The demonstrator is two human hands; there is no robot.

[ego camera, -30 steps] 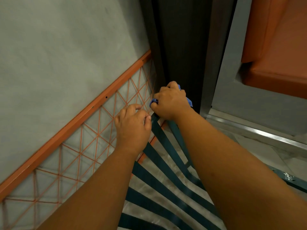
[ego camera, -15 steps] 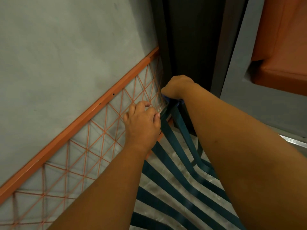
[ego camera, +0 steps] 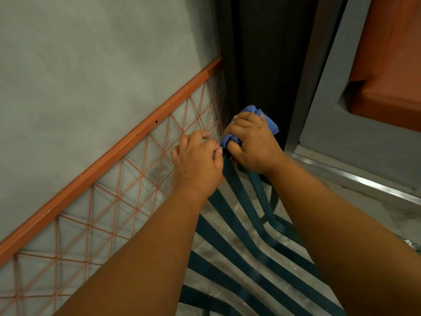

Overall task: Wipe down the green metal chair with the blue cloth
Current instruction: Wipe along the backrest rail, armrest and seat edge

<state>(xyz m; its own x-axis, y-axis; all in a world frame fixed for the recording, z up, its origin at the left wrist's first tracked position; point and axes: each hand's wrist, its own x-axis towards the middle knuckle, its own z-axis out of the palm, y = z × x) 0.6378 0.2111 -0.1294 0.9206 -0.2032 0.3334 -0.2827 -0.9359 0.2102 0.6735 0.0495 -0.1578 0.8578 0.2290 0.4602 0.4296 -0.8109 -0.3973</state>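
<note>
My right hand (ego camera: 252, 144) grips cloth (ego camera: 252, 110) at slat (ego camera: 239, 192) top, slats running toward 5 o'clock; left hand (ego camera: 196, 163) curled alongside, grip unclear.

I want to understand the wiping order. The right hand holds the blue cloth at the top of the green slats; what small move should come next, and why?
Probably draw the blue cloth down along the slat it is on. The right hand grips it bunched at the upper end of the green chair slats, the left hand rests beside it, and the long slats below lie uncovered.
</note>
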